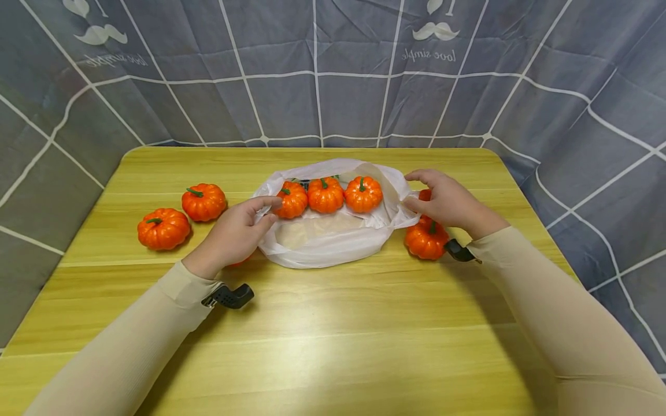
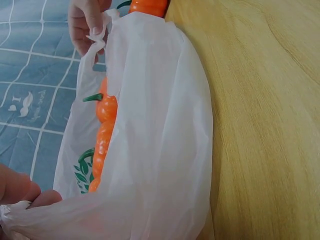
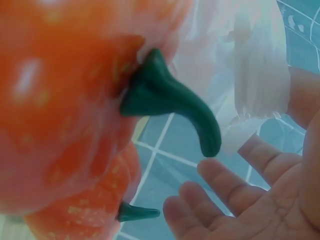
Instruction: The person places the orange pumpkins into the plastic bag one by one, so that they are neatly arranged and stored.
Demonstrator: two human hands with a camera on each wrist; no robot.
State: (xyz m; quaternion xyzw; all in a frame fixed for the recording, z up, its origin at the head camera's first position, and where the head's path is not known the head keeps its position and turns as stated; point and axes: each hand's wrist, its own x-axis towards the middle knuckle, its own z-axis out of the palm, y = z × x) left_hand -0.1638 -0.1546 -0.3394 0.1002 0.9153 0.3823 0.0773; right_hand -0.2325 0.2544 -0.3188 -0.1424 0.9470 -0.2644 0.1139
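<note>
Our left hand (image 1: 235, 232) and right hand (image 1: 448, 201) pinched opposite ends of the thin, white plastic bag (image 1: 333, 252), inside which three ribbed orange pumpkins (image 1: 326, 196) sat; gentle, even pulling seemed best.

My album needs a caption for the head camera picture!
Left hand and right hand hold a white bag with three orange pumpkins inside.
</note>
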